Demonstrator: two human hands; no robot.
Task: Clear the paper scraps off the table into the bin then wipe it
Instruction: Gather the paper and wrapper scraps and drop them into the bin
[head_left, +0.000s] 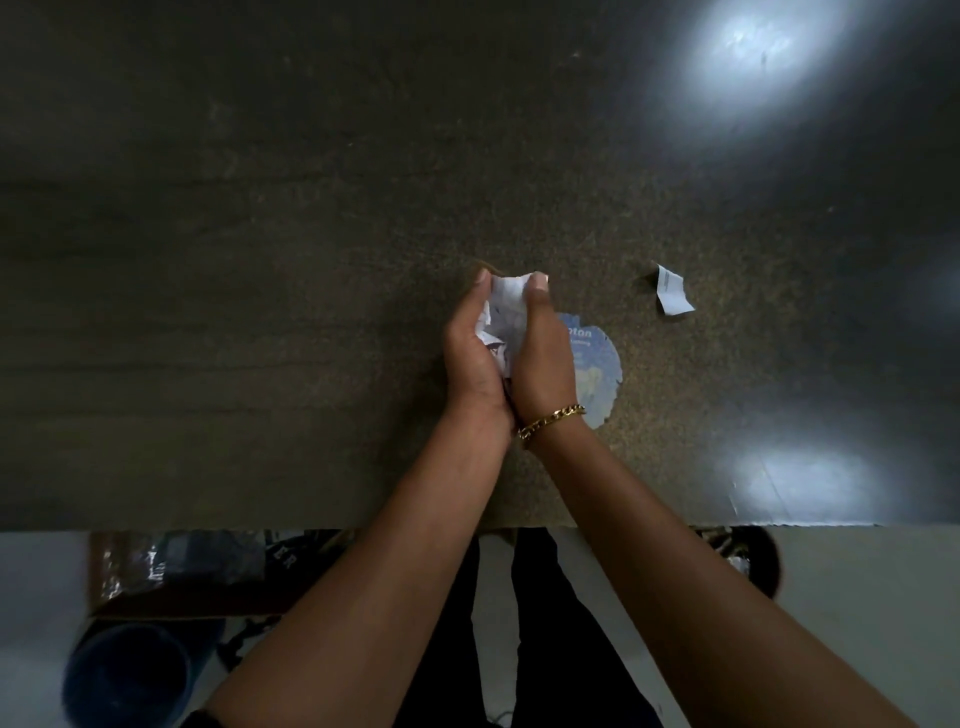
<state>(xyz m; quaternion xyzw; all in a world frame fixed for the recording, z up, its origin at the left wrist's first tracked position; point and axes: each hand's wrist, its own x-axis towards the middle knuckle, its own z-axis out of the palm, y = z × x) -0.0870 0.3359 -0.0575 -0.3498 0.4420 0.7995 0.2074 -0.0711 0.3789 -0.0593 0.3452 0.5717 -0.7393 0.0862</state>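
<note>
Below the table's near edge, at far left, a dark blue round container (130, 675) is being shown on the floor, with a brown cardboard box (171, 577) above it. The white letters "ER" are being displayed on something dark inside the box.

At the middle of the dark speckled table (260, 260), a wad of crumpled paper scraps (506, 312) is being gripped between the left hand (475, 358) and the right hand (543, 364), with the fingers of both curled round it. A gold chain bracelet (550, 418) is being worn on the right wrist.

A torn blue paper piece (597, 374) is being partly covered by the right hand, and only the letters "oton" can be read on it. Further right, a small white scrap (672, 291) is lying apart on the table, and its fine print is too small to read.
</note>
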